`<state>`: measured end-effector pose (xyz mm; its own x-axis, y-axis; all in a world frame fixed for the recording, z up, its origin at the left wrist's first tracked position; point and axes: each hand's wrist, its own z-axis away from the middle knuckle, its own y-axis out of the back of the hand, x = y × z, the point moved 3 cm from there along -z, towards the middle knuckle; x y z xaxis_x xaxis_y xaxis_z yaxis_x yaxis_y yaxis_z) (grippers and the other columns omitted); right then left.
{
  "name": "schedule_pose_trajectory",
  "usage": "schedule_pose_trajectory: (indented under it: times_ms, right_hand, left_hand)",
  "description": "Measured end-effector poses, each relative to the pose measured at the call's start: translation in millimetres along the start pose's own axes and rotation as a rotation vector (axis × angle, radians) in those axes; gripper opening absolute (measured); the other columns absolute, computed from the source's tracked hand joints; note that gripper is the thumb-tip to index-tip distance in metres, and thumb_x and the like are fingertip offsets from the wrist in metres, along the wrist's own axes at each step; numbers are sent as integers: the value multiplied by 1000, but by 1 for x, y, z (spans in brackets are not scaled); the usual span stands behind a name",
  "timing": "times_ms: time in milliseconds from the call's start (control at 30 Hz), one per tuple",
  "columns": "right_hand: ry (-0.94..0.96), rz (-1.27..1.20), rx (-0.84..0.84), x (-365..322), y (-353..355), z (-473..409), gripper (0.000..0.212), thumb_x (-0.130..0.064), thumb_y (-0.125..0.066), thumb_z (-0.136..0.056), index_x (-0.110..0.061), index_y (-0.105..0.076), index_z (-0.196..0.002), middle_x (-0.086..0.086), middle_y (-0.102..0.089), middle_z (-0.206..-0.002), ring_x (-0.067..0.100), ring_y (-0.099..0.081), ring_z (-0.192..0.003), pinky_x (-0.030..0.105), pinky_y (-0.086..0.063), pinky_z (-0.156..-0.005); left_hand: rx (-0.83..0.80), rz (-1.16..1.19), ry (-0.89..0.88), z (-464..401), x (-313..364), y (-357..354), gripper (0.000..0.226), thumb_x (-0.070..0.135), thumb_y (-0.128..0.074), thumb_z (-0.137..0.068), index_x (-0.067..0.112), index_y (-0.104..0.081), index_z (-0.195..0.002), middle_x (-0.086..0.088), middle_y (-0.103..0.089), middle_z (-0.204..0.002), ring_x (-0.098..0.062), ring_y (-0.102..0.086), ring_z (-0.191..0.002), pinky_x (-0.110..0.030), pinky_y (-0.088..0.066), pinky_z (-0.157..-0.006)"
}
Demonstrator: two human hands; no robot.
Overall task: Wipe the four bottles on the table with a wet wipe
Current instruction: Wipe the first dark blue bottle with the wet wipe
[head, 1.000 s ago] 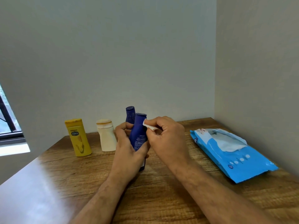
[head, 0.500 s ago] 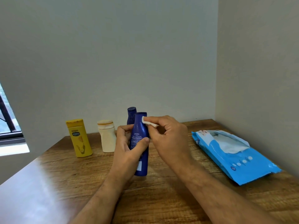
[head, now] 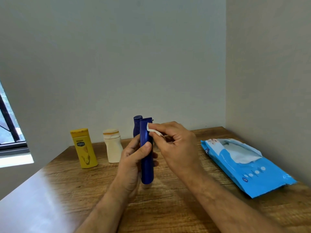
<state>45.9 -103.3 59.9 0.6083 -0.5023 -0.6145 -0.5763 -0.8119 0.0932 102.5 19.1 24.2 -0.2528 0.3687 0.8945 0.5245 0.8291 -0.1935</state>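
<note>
My left hand point(head: 133, 158) grips a tall dark blue bottle point(head: 146, 165) upright, turned edge-on, its base just above the wooden table point(head: 168, 207). A small folded white wet wipe point(head: 153, 130) is pinched in my right hand point(head: 176, 148) and pressed against the bottle's upper right side near the cap. Directly behind it stands a second dark blue bottle point(head: 137, 125), mostly hidden. A cream bottle point(head: 112, 146) and a yellow bottle point(head: 84, 148) stand further left, by the wall.
A blue pack of wet wipes point(head: 249, 170) lies at the right by the side wall, its flap open with a white wipe showing. A window frame point(head: 10, 132) is at the far left. Walls close off the table's back and right.
The blue bottle has been turned in my left hand from label-facing to edge-on. My right hand stays at the top with the wipe.
</note>
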Motion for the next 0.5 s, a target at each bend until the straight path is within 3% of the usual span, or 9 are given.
schedule_pose_trajectory:
  times_ms: [167, 267, 400, 500]
  right_hand:
    - [-138, -82, 60, 10, 3, -2, 21, -18, -67, -94, -21, -74, -113, -6, -72, -102, -9, -63, -86, 4, -48, -61]
    - [-38, 47, 42, 10, 4, -1, 22, -18, -65, -96, -22, -73, -116, -12, -67, -104, -3, -62, -95, 5, -50, -70]
    - [-25, 31, -54, 12, -2, 1, 22, -20, -62, -97, -24, -71, -117, -21, -54, -106, 3, -60, -100, 23, -62, -70]
    - [-44, 10, 9, 15, -2, -1, 21, -20, -63, -97, -25, -71, -115, -18, -61, -107, 5, -64, -99, 26, -62, -71]
  left_hand:
    - [25, 116, 66, 0, -1, -4, 32, 39, -56, -95, 17, -73, -112, -16, -72, -105, -29, -69, -80, -42, -59, -66]
    - [41, 141, 110, 1, 0, -8, 41, 40, -50, -92, 12, -69, -114, -17, -73, -97, -27, -70, -73, -39, -58, -58]
    - [58, 119, 115, 1, 1, -12, 34, 42, -51, -89, 22, -79, -88, -11, -75, -87, -24, -71, -68, -42, -57, -62]
    - [73, 124, 125, 1, 0, -11, 38, 43, -49, -94, 15, -73, -100, -14, -76, -90, -28, -73, -71, -44, -59, -65]
